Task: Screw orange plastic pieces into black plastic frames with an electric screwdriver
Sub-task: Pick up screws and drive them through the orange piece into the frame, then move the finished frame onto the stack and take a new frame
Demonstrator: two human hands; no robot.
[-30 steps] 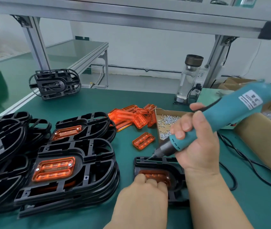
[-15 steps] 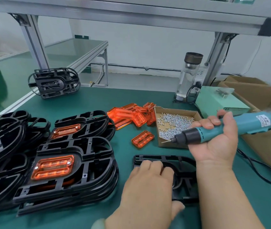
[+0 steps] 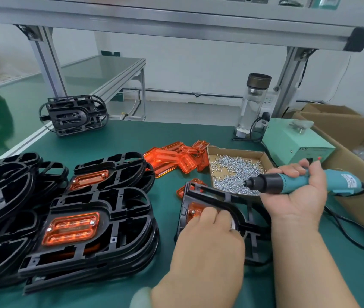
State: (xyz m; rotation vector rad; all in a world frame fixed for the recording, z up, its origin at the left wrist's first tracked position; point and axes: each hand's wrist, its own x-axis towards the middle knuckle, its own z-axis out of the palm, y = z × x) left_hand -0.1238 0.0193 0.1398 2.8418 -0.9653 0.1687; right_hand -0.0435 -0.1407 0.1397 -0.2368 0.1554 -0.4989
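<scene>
On the green bench mat (image 3: pixel 154 134), just in front of a shallow cardboard tray (image 3: pixel 236 150), a black plastic frame (image 3: pixel 207 195) is held down by the left hand (image 3: pixel 207 241), whose fingers are curled over its inner arch and over the orange plastic piece (image 3: pixel 195 208) seated in it. The frame's long axis runs from near to far, with its squared end farthest away. An electric screwdriver (image 3: pixel 305 184) is gripped in the fist of the right hand (image 3: pixel 296 198). It is held nearly level with its long axis running left to right, and its bit points left above the heap of silver screws (image 3: pixel 234 172) that fills the tray. Loose orange pieces (image 3: pixel 176 158) are piled left of the tray, and stacked frames (image 3: pixel 92 232) with orange inserts are seen at the left.
</scene>
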